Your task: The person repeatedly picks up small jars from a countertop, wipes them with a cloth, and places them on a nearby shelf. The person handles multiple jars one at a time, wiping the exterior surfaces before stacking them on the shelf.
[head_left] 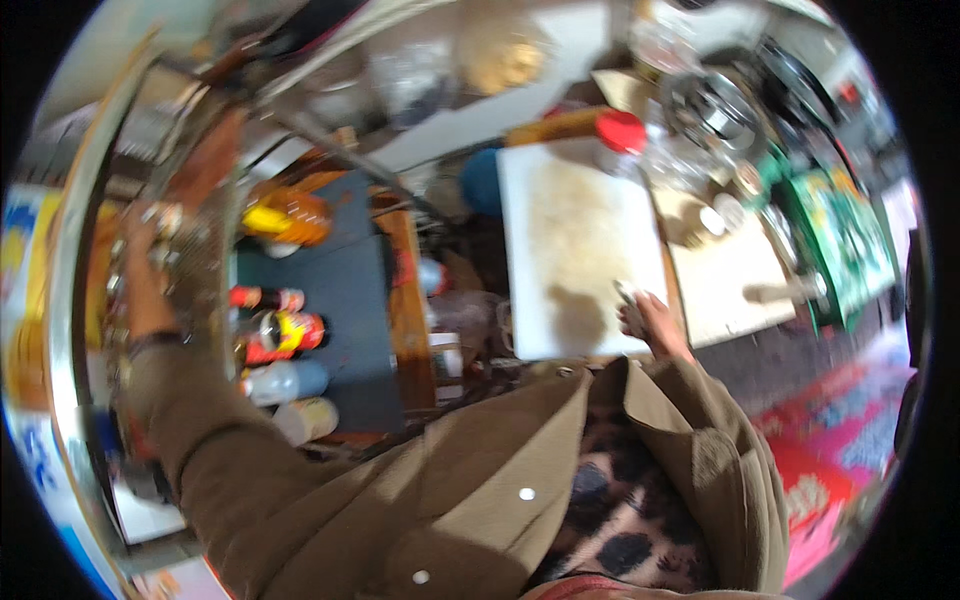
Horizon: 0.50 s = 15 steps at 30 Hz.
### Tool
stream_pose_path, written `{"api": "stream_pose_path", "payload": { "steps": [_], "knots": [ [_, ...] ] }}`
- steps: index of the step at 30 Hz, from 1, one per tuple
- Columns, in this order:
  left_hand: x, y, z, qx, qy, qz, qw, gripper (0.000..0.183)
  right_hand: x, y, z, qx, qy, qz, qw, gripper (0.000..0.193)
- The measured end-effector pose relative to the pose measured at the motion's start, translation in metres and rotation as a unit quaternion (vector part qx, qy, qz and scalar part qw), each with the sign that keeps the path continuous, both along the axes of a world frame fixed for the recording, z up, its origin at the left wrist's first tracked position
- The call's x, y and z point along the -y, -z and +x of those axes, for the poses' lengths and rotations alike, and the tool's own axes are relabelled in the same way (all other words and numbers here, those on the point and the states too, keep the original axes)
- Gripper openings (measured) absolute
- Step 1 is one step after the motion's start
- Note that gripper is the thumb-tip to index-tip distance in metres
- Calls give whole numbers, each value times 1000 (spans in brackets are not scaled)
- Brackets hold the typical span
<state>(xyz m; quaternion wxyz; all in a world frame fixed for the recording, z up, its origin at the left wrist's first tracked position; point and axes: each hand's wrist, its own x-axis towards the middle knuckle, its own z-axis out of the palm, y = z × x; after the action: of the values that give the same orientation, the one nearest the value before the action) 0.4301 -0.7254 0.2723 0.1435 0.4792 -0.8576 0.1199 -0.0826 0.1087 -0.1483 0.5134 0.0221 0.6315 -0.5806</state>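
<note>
My left hand [143,240] reaches far out to the left, into a rack with small jars and bottles. Its fingers blur beside a small jar [168,218] with a pale top, and I cannot tell whether they grip it. Over the near right part of a white cutting board [570,240], my right hand [660,328] is closed around a small greyish thing [627,300], too blurred to name. The board has a brownish stain across its middle, and a dark shadow falls near its front edge.
Left of centre, a dark shelf [350,300] bears several bottles, among them an amber oil bottle [300,216]. A red-lidded jar [620,135] stands at the board's far edge. On the right are a pale board [725,280], clear plastic containers [710,115] and a green package [840,235].
</note>
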Motion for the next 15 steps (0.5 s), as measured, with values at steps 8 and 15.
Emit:
{"api": "stream_pose_path", "payload": {
  "steps": [8, 15],
  "knots": [
    [-70, -67, -113, 44, 69, 145, 986, 27, -29, 14, -21, -48, 10, -28, 998, 45],
    [-295, -85, -333, 100, 219, 167, 956, 23, -59, 52, -97, -479, 61, 146, 863, 46]
  ]
}}
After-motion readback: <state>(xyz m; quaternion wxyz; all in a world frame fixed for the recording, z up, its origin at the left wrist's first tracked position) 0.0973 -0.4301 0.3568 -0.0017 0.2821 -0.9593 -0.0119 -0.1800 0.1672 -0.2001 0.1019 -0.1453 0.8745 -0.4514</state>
